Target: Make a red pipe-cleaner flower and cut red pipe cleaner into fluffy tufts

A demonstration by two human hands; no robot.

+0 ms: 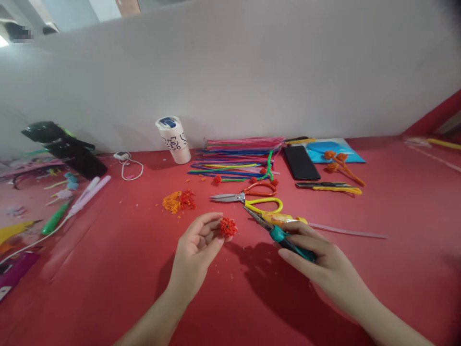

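Between the thumb and fingers of my left hand [198,242] is a small fuzzy red pompom [228,227] with a dark spot at its middle. My right hand [317,250] is wrapped round the teal and black handles of a pair of pliers [275,232]. Their narrow metal jaws point up and left, apart from the pompom. Just beyond the jaws lie scissors [239,197] with one orange and one yellow handle. A yellow tube-like item [279,218] lies behind the pliers. Orange and red fuzz clippings [176,202] are heaped beyond my left hand.
Bundled coloured pipe cleaners [234,161] lie along the wall, near a white tumbler [175,139]. A black phone [301,162], a utility knife [326,185] and an orange fuzzy flower stem [342,166] are at right. A black bottle [68,151] and a pink styling iron [88,194] lie at left.
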